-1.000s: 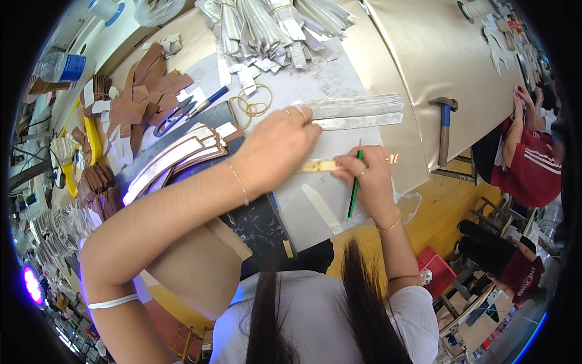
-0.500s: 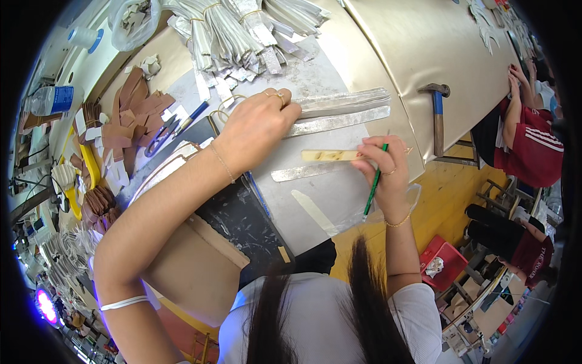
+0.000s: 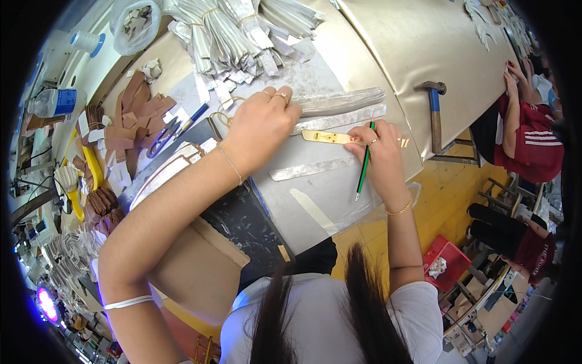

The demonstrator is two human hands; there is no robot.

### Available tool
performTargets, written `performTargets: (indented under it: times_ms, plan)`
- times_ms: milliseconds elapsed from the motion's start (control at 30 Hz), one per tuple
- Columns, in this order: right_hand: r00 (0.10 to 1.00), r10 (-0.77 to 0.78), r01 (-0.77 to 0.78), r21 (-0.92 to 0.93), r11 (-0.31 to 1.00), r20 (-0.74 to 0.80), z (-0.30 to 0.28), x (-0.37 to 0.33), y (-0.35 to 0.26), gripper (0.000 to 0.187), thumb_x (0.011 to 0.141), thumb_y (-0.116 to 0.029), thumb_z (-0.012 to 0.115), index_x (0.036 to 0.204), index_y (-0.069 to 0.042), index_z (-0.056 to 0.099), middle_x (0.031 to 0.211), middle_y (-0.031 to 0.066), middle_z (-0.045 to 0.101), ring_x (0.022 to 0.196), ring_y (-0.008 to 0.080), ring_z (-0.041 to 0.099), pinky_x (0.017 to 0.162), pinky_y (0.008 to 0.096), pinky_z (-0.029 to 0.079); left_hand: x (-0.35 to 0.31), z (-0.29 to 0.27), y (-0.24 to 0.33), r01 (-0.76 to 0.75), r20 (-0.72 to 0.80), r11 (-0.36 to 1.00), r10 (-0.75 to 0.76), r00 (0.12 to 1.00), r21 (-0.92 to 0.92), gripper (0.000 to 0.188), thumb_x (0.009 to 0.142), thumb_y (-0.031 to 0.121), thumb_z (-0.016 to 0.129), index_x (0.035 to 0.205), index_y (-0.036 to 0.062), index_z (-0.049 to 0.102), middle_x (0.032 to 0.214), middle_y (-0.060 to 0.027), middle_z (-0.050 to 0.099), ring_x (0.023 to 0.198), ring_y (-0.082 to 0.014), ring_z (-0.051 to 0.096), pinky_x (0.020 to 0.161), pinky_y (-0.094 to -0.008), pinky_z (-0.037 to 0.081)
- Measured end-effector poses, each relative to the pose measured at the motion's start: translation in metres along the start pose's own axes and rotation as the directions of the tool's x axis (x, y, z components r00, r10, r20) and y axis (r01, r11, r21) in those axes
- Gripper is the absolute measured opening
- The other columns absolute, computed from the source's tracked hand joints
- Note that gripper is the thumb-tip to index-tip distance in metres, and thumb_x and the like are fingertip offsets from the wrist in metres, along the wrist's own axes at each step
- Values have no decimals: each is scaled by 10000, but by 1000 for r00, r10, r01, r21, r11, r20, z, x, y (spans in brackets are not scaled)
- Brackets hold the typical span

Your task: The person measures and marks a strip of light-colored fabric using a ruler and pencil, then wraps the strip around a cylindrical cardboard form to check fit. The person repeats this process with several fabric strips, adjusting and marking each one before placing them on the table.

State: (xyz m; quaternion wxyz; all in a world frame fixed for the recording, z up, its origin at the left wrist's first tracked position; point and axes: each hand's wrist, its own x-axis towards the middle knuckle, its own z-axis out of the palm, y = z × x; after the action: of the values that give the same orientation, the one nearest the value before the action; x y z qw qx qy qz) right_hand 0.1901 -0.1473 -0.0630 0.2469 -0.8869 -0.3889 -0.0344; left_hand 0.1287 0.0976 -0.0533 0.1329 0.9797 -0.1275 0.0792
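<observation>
My left hand (image 3: 265,128) is closed over the left ends of a stack of long silvery strips (image 3: 342,102) and a single silvery strip (image 3: 345,119) just below it. Its fingertips are partly hidden. In my right hand (image 3: 384,156) are a narrow cream-yellow template (image 3: 321,137) with dark marks, held by its right part, and a green pencil (image 3: 363,173) slanting between the fingers. The template lies just below the single strip. Another silvery strip (image 3: 312,169) rests on the grey sheet (image 3: 285,206) below my right hand, with a pale pointed strip (image 3: 312,209) nearer me.
Bundled silvery strips (image 3: 233,39) are piled at the far side. Brown pieces (image 3: 133,112), scissors (image 3: 162,138) and a blue pen (image 3: 195,116) lie to the left. A hammer (image 3: 435,115) rests at the right. Other people (image 3: 533,139) sit beyond the right edge.
My right hand has moved away from me with the template and pencil, bringing the template up toward the single strip. The left hand stays nearly in place on the strips.
</observation>
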Motion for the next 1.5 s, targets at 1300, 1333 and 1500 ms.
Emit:
performTargets:
  times_ms: [1300,1333,1500]
  plan:
    - [955,10,-99,284,954,298,-34,22,-7,163,798,-84,759,907,-8,665,786,76,618,664,176,596,604,269,483,-27,-20,3,644,584,644,-356,730,-412,173,780,112,743,836,-31,663,793,-212,681,776,-342,678,741,-398,520]
    - [952,-34,-61,298,953,305,-29,24,-11,178,788,-91,766,915,-13,668,792,78,616,665,183,597,605,275,486,-29,-25,2,639,577,656,-360,733,-403,174,789,108,733,849,-36,657,809,-218,677,794,-346,675,754,-404,521]
    - [921,-220,115,315,942,322,-10,29,-18,209,756,-154,790,904,-53,683,799,74,609,664,210,607,604,309,491,-53,-51,15,455,513,868,-303,803,-199,213,804,96,705,973,-25,657,976,-185,663,888,-327,654,816,-383,522]
